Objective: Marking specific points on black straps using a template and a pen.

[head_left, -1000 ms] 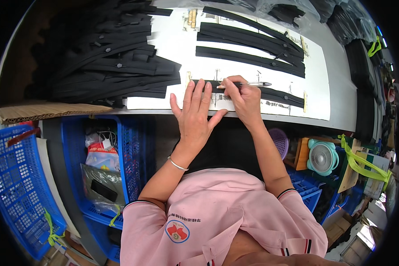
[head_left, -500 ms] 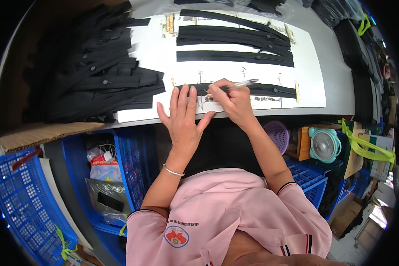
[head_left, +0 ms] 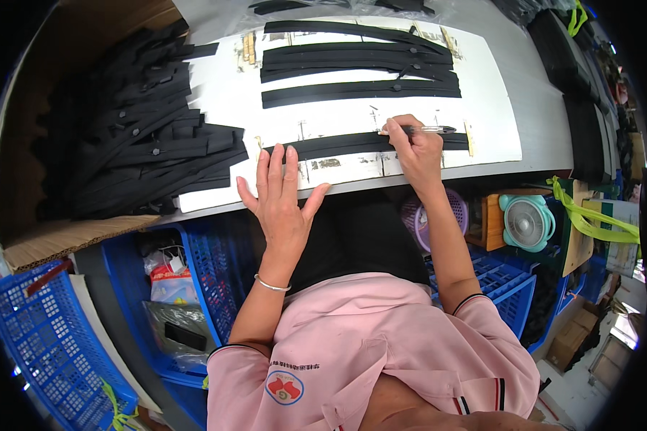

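On a white marked board [head_left: 492,108] lies a long, narrow black fabric strip [head_left: 338,146], running left to right close to the table's near edge. My left hand [head_left: 284,205] rests flat with fingers stretched out, their tips pressing the strip's left end. Pinched in my right hand [head_left: 420,154] is a pen [head_left: 438,130] with a clear barrel, held over the strip right of its middle. Its tip points left, near the strip's upper edge; whether it touches cannot be made out. Farther back on the board are several similar black strips [head_left: 359,57], some with small round dark pieces.
A heap of black strips [head_left: 129,144] fills a cardboard box [head_left: 86,233] at the left and spills onto the board. Below the table are blue crates [head_left: 212,287], a purple basket [head_left: 456,215] and a small teal fan [head_left: 528,223]. Dark stacked bundles [head_left: 582,129] stand at right.
My right hand has moved right along the strip with the pen, which now lies more level. My left hand stays on the strip's left end. The whole view has shifted slightly.
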Demonstrator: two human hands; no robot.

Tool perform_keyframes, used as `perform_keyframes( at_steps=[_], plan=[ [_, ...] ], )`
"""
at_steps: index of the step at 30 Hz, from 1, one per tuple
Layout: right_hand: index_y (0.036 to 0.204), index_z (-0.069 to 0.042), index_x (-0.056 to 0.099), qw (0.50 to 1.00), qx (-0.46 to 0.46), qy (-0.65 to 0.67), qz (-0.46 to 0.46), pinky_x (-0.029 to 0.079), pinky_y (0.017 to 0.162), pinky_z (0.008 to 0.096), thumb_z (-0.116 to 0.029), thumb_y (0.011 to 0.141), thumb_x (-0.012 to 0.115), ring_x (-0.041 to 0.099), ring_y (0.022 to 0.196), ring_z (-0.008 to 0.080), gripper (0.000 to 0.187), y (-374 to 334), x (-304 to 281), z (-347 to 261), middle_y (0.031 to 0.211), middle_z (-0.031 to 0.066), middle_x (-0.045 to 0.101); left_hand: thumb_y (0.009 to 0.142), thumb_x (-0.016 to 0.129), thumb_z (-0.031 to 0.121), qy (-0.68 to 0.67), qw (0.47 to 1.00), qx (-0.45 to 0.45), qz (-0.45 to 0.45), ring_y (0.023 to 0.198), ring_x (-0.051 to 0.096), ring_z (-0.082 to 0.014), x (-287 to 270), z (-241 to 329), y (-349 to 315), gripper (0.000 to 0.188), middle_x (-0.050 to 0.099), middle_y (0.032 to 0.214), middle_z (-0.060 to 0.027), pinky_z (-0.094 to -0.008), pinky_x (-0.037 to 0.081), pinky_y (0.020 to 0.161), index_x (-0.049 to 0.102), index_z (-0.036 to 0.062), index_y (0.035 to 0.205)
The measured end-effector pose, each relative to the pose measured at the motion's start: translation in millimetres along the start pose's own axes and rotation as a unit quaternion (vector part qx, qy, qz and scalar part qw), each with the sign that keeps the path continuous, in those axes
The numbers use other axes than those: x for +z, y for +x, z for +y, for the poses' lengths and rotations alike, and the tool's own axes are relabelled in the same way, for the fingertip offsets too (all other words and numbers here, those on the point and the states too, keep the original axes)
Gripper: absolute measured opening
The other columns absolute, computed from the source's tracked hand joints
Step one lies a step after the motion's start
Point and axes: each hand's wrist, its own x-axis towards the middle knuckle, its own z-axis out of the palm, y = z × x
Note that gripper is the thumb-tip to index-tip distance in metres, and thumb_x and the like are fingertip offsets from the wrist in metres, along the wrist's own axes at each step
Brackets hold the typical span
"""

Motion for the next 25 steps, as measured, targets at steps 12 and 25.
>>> perform_keyframes(
  at_steps=[12,25],
  plan=[
    [0.081,0.001,0.069,0.996,-0.05,-0.074,-0.002,0.044,0.051,0.0285,-0.012,0.094,0.068,0.063,0.055,0.017,0.019,3.2,2.3,-3.8,0.075,0.0068,0.069,0.088,0.078,0.029,-0.125,0.99,0.07,0.012,0.138,0.047,-0.0323,-5.4,32.7,25.4,0.057,0.055,0.146,-0.0137,-0.0576,0.024,0.118,0.06,0.0056,0.137],
    [0.089,0.001,0.072,0.996,-0.065,0.024,-0.054,0.047,0.054,0.0277,-0.011,0.096,0.067,0.063,0.058,0.014,0.015,-3.3,-6.7,12.5,0.079,0.0071,0.072,0.081,0.079,0.006,-0.227,0.97,0.066,0.054,0.095,0.062,-0.0224,33.7,64.8,58.1,0.013,0.068,0.098,-0.0034,-0.0372,0.041,0.089,0.076,0.0083,0.094]
  ],
)
